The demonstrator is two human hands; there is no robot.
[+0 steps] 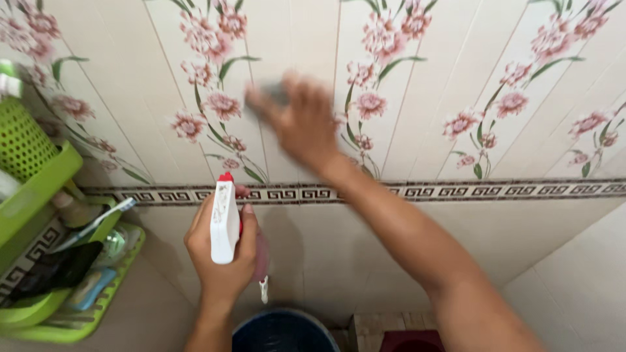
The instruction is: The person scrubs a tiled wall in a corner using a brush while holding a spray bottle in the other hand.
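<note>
Glossy ceramic tiles [424, 215] cover the wall, cream with pink flower sprays on green stems above a dark key-pattern border band [495, 190], and plain cream below it. Against the flowered tiles, the right hand [301, 120] presses a small grey pad [268, 93], probably a sponge, flat to the surface; the fingers lie spread over it, and motion blur smears both, so the pad's texture cannot be made out. Lower down, the left hand [223, 251] is clenched around a white plastic spray bottle [225, 221] with a red nozzle tip, held upright just in front of the border band, nozzle toward the wall. At the left edge hangs a lime-green plastic rack [39, 189] with perforated sides, crowded with toiletries, among them a toothbrush [98, 223] with a pale handle. Below the hands sits the round rim of a dark blue bucket [283, 329], partly cut off by the bottom edge.
</note>
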